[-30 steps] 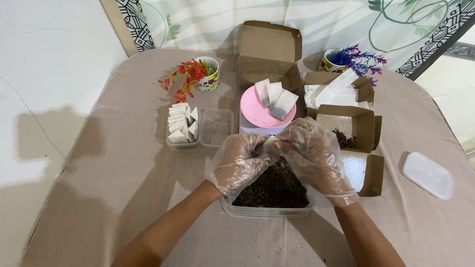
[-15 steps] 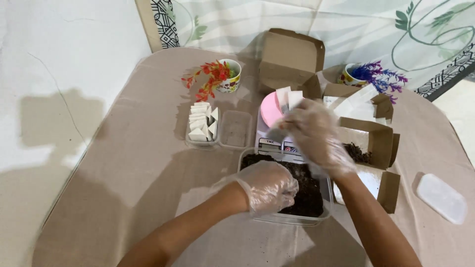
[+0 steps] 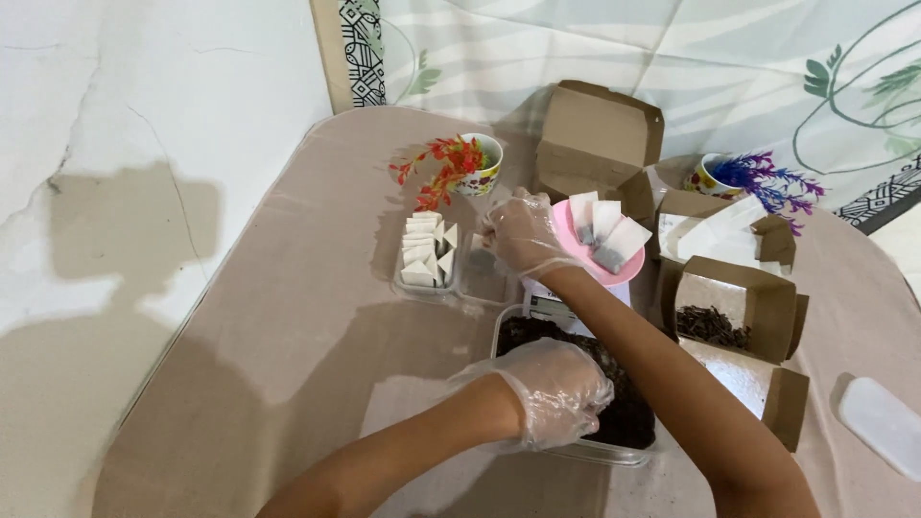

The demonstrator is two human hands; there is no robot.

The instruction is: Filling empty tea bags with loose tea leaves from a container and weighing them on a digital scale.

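A person wearing thin clear plastic gloves works at a table [image 3: 288,317] covered in a beige cloth. The left hand [image 3: 554,391] rests on the near rim of a clear plastic tub of dark loose tea [image 3: 622,408], fingers curled loosely over the edge with nothing visibly in its grip. The right hand [image 3: 523,233] reaches across to the far left, its arm passing above the tub, and hovers over an empty clear container [image 3: 483,278]; its fingers are bunched together, but I cannot tell whether the grip is pinching something small. Just left of that container sits a clear tray of folded white paper sachets [image 3: 425,254], stacked upright. Just right of the hand, a round pink plate [image 3: 602,264] carries three filled tea bags [image 3: 604,230], dark tea showing at their lower ends. Behind it stands an open brown cardboard box [image 3: 595,134]. To the right, another open cardboard box [image 3: 734,307] holds a little dark tea. A cup with red artificial flowers [image 3: 459,165] and a cup with purple ones [image 3: 743,177] stand at the back.
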